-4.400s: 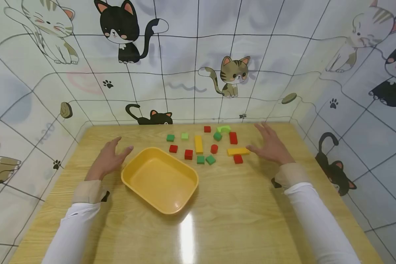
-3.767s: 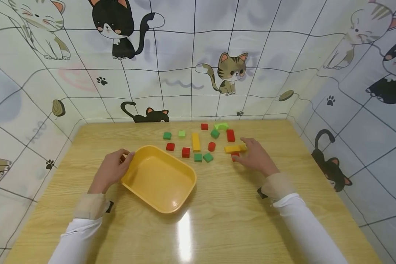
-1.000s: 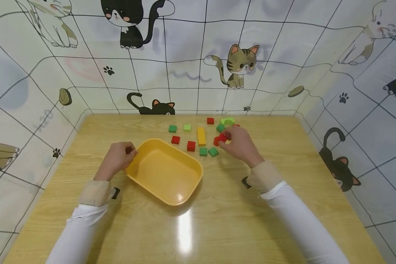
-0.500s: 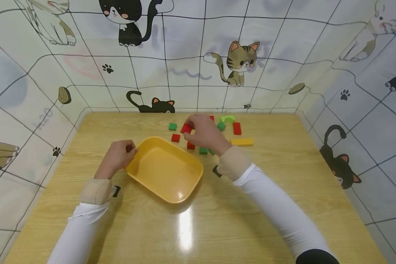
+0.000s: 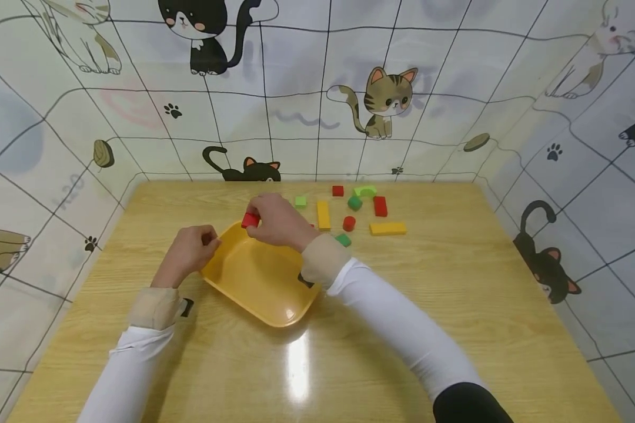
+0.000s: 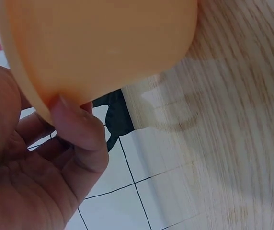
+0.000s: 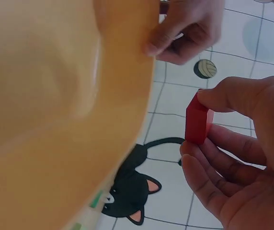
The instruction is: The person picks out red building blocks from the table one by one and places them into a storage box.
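A yellow plastic tray [image 5: 261, 288] stands on the wooden table. My left hand [image 5: 192, 251] pinches its left rim between thumb and fingers; in the left wrist view the thumb [image 6: 77, 122] lies over the rim. My right hand [image 5: 281, 220] pinches a red block [image 5: 251, 220] just above the tray's far edge. In the right wrist view that red block [image 7: 199, 119] sits between thumb and fingertips, its faces flat and angular. No blocks show in the visible part of the tray. My right hand and forearm hide part of the tray and some blocks behind it.
To the right of the tray lie loose blocks: a yellow bar [image 5: 388, 228], another yellow bar [image 5: 323, 215], a red cylinder [image 5: 348, 223], a red block [image 5: 380, 206], a light green arch [image 5: 365, 191] and several green ones. A cat-print sheet [image 5: 296, 117] encloses the table's back and sides.
My right hand took the red block from beside the right yellow bar and carried it left to the tray's far edge. My left hand moved onto the tray's rim and stays there.
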A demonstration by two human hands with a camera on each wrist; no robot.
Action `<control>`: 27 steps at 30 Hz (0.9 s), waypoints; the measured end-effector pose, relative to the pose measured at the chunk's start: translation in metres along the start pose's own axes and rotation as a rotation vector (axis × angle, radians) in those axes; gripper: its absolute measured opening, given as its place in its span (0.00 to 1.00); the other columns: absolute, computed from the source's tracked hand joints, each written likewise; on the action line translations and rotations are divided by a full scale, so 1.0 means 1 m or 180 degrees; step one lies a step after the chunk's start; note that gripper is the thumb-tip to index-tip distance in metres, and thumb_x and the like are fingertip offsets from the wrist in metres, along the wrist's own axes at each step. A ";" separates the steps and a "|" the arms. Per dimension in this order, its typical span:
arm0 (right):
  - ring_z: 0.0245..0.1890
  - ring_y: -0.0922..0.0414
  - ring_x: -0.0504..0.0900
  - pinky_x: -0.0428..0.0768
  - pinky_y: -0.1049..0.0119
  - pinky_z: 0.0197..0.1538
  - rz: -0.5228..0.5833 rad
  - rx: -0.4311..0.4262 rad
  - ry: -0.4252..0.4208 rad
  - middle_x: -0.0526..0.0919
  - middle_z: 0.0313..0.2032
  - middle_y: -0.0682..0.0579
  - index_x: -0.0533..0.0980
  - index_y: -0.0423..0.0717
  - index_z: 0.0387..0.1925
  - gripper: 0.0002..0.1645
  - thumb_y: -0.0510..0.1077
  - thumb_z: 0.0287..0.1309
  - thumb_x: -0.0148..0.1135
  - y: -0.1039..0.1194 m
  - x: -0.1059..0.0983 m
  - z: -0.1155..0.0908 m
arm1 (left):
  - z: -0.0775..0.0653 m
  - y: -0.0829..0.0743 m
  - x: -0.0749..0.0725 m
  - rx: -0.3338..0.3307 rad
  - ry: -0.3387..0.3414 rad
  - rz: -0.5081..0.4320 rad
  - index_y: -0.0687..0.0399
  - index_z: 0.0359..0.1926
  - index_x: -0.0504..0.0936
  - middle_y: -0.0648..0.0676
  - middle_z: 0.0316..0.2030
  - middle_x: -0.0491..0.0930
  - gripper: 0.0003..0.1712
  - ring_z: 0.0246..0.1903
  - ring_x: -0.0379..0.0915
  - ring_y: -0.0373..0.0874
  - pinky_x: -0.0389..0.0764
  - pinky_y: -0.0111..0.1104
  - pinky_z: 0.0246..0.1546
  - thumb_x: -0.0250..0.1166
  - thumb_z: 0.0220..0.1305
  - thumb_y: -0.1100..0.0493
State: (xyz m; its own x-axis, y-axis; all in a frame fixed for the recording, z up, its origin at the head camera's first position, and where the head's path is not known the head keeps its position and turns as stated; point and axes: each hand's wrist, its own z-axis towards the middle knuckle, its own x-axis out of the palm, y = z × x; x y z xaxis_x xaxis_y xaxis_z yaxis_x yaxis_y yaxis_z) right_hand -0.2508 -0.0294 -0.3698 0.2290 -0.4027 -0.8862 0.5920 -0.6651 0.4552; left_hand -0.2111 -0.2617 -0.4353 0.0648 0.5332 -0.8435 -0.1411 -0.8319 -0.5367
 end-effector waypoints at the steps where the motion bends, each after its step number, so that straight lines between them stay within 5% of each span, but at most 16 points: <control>1: 0.39 0.57 0.76 0.77 0.73 0.41 -0.0047 -0.0013 0.0036 0.82 0.38 0.54 0.81 0.45 0.42 0.09 0.44 0.61 0.65 0.001 0.004 0.002 | 0.000 0.000 0.000 0.0006 -0.0005 -0.0003 0.61 0.32 0.81 0.56 0.24 0.76 0.09 0.24 0.69 0.46 0.71 0.32 0.24 0.63 0.70 0.62; 10: 0.39 0.58 0.75 0.75 0.74 0.40 -0.0203 -0.0027 0.0504 0.79 0.40 0.54 0.80 0.45 0.47 0.14 0.47 0.63 0.67 0.013 0.037 0.014 | 0.001 0.004 -0.001 0.0061 -0.0035 0.0033 0.61 0.31 0.81 0.56 0.23 0.74 0.08 0.21 0.67 0.46 0.69 0.32 0.22 0.64 0.68 0.63; 19: 0.28 0.60 0.73 0.69 0.72 0.34 -0.0285 -0.0250 0.0715 0.75 0.25 0.57 0.78 0.50 0.30 0.07 0.44 0.60 0.69 0.018 0.070 0.019 | 0.001 0.005 -0.001 0.0047 0.0004 0.0012 0.62 0.33 0.81 0.57 0.24 0.75 0.07 0.23 0.68 0.47 0.69 0.32 0.22 0.64 0.69 0.63; 27: 0.30 0.61 0.76 0.73 0.75 0.35 -0.0226 -0.0263 0.0806 0.80 0.28 0.59 0.79 0.52 0.31 0.06 0.44 0.61 0.70 0.016 0.091 0.017 | -0.001 0.006 -0.001 0.0064 0.0041 0.0011 0.63 0.34 0.82 0.58 0.25 0.76 0.08 0.25 0.70 0.48 0.71 0.33 0.23 0.64 0.69 0.62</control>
State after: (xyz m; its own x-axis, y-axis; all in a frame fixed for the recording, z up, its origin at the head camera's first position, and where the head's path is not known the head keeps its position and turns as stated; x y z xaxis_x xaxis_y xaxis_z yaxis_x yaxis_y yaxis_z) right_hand -0.2341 -0.0873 -0.4419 0.3644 -0.1799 -0.9137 0.6722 -0.6283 0.3918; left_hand -0.2114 -0.2676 -0.4378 0.0769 0.5281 -0.8457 -0.1612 -0.8304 -0.5333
